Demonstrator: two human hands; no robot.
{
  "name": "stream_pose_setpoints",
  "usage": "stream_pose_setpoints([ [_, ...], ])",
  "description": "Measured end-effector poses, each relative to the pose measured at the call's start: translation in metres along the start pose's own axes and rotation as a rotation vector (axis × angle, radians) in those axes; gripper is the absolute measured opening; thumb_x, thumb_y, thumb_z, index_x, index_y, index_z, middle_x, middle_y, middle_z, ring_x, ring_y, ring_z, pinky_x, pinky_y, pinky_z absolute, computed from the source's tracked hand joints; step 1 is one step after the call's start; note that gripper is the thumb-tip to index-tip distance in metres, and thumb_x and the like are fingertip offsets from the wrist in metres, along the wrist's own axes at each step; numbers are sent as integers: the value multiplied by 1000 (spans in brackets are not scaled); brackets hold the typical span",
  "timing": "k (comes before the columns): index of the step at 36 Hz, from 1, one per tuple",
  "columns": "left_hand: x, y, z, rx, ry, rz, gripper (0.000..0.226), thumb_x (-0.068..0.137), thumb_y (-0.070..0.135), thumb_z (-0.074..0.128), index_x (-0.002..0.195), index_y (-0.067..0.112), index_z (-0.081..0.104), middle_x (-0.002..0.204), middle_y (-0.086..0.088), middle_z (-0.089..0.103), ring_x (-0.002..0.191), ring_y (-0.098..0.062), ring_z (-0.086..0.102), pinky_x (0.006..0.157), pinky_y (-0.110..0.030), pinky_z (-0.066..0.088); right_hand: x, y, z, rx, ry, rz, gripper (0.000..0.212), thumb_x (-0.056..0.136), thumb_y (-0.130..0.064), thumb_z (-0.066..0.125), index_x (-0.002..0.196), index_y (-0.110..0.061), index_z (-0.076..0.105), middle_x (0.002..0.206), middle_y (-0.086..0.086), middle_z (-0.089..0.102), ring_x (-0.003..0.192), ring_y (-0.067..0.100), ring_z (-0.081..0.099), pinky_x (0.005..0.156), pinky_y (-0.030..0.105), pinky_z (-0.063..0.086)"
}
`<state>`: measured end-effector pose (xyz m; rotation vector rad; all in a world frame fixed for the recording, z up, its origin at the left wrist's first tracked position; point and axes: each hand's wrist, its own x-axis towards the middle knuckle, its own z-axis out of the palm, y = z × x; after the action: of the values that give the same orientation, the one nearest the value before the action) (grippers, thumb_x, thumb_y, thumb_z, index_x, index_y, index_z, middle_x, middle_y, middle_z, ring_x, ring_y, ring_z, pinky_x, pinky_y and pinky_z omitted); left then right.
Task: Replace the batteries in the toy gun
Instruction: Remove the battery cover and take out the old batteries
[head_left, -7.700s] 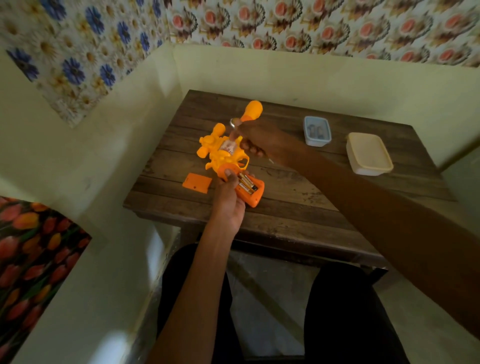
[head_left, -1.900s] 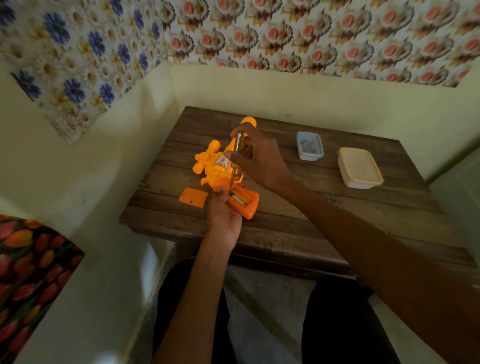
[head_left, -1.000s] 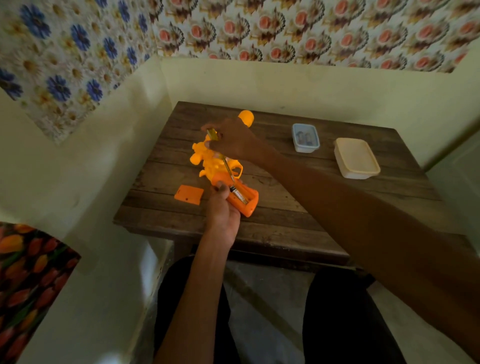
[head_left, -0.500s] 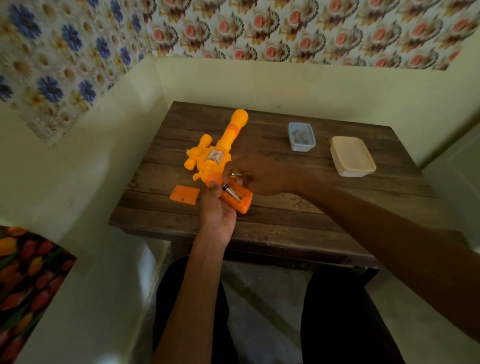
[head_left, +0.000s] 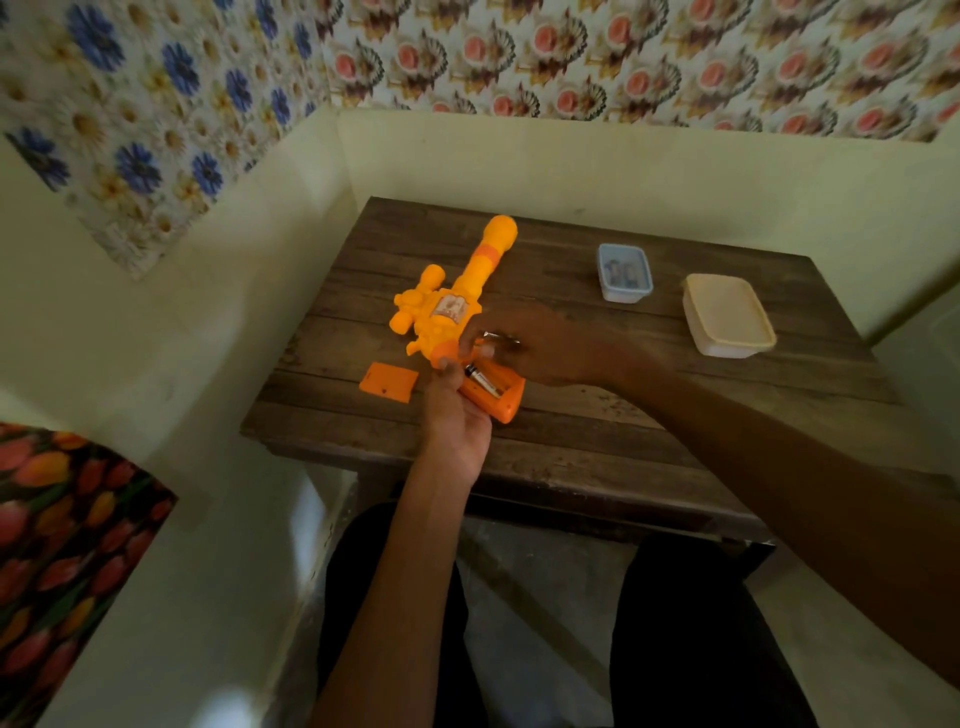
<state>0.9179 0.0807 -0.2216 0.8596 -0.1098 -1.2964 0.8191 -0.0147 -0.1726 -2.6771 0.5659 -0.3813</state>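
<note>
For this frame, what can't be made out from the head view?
- Blue tub contents: too small to identify.
- Cream box: its lid hides the inside.
- Metal item in right hand: mostly covered by the fingers, blurred.
- Gun grip: battery count unclear, the left hand covers part.
- Right elbow: cut off by the frame edge.

Your table (head_left: 597, 447) is rough, matt, worn plank wood, on it your gun (head_left: 457, 306) of smooth orange plastic with a paper sticker, a dull metal battery (head_left: 480, 382) in its grip, two smooth plastic boxes (head_left: 727, 317) beyond
</note>
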Motion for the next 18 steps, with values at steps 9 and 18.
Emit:
stream_pose_setpoints([
  [9, 1, 2, 2, -20, 15, -30, 37, 103, 16, 37, 136, 11, 51, 116, -8, 66, 99, -20, 64, 85, -38, 51, -1, -5, 4, -15, -28, -24, 16, 84, -8, 52, 94, -11, 65, 87, 5, 63, 79, 18, 54, 71, 29, 43],
  [18, 2, 2, -4, -26, -60, 7, 35, 103, 15, 37, 134, 9, 51, 102, -6, 68, 100, -20, 64, 101, -44, 45, -6, -8, 3, 99, 54, 22, 5, 88, -10, 63, 88, -5, 63, 82, 3, 62, 74, 9, 51, 67, 5, 35],
])
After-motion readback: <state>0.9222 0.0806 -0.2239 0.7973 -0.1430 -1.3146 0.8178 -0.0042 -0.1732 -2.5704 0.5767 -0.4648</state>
